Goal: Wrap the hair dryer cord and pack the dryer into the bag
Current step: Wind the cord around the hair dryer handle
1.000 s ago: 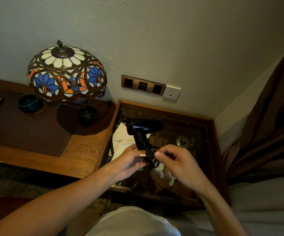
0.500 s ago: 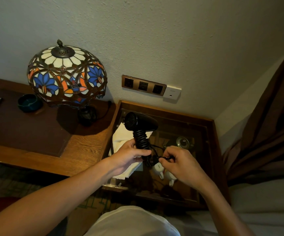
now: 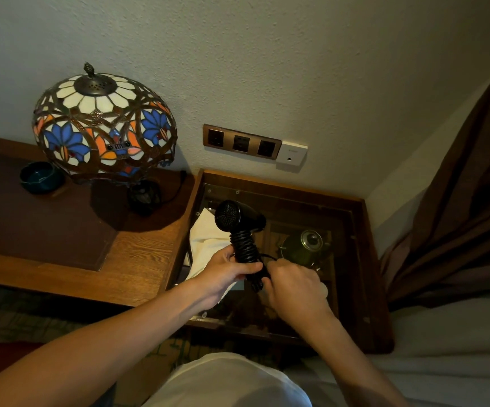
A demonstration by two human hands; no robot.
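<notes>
Textured pale wall (image 3: 267,54) at the far side, with a brass socket strip (image 3: 241,141) and a white wall plate (image 3: 291,152) set side by side on it.

Left: wooden desk (image 3: 138,254) carrying a stained-glass lamp (image 3: 102,124), a dark mat (image 3: 32,227) and a dark green dish (image 3: 40,177); a further item at the far-left edge is cut off and unreadable.

Centre: glass-topped wooden side table (image 3: 364,259). Through the glass, a round metallic vessel (image 3: 306,245), dim and hard to identify. White cloth (image 3: 208,245) on the table's left side, partly hidden by my left hand.

Right: brown curtain (image 3: 458,201), with pale bedding (image 3: 458,333) at the near right.

Hair dryer (image 3: 237,217), black, held upright above the table, rear grille facing me. Cord (image 3: 245,248) wound in tight coils round the handle.

Left hand (image 3: 226,271): fingers curled round the lower handle over the coils, thumb across the front.

Right hand (image 3: 292,284): just right of the handle's base, touching it, fingers curled in on the loose end of the cord; the fingertips and the plug are hidden behind my knuckles. A short loop of cord shows between the handle and this hand.
</notes>
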